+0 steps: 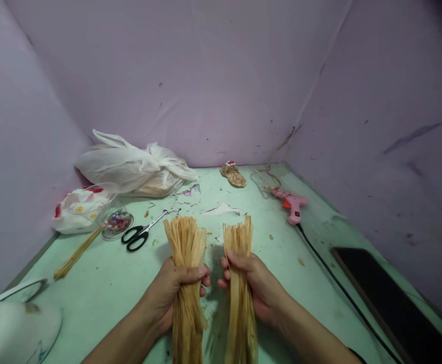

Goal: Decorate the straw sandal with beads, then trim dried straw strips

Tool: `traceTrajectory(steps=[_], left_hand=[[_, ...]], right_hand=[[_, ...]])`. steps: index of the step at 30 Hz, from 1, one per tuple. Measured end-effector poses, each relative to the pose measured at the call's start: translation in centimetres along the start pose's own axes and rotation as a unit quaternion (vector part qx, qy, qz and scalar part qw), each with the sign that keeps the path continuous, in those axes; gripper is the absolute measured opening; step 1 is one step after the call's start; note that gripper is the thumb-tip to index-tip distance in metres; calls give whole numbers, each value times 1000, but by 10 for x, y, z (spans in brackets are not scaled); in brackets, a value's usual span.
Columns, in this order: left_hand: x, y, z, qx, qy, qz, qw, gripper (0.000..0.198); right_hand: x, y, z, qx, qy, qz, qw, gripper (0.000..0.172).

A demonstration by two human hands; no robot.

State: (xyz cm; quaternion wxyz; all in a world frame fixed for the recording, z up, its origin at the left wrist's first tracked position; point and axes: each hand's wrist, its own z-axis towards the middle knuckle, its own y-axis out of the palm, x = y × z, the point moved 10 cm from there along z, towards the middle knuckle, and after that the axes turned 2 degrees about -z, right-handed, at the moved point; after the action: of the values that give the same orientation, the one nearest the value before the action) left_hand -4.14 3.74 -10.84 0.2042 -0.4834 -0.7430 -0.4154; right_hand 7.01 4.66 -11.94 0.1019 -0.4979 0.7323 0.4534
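Observation:
My left hand is closed round a thick bundle of dried, straw-coloured fibre strips, thumb across the front. A second, slimmer bundle of the same strips is gripped in my right hand. Both bundles stand nearly upright side by side, with a gap between them. Their upper ends are cut roughly even, and their lower ends run out of the bottom of the view. Beyond my left hand lie black-handled scissors, their blades pointing away to the right.
A pink glue gun with a black cord lies right, near a dark phone-like slab. At left are a knotted plastic bag, beads, a thin fibre bundle and a white bowl-like object. A small woven slipper lies at the back.

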Motion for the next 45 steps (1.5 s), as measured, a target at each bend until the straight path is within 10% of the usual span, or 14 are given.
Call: traceTrajectory(steps=[10,15,36,40,45], left_hand=[[-19,18,-2,-79,-10,19,997,38],[-15,21,-3,-102,-5,-49,994,24],[-10,25,-4,-108,-4,-74,991,32],[4,3,0,-23,22,-47,998,20],[30,-24,3,71,57,-4,996,16]], right_hand=[[-7,15,-3,-55,-84,-72,992,30],[-14,-1,1,21,-87,-89,992,28],[-1,9,0,-39,-12,1,999,23],[-11,-2,-4,-3,22,1,1000,26],[-37,29,-38,-294,68,62,951,10]])
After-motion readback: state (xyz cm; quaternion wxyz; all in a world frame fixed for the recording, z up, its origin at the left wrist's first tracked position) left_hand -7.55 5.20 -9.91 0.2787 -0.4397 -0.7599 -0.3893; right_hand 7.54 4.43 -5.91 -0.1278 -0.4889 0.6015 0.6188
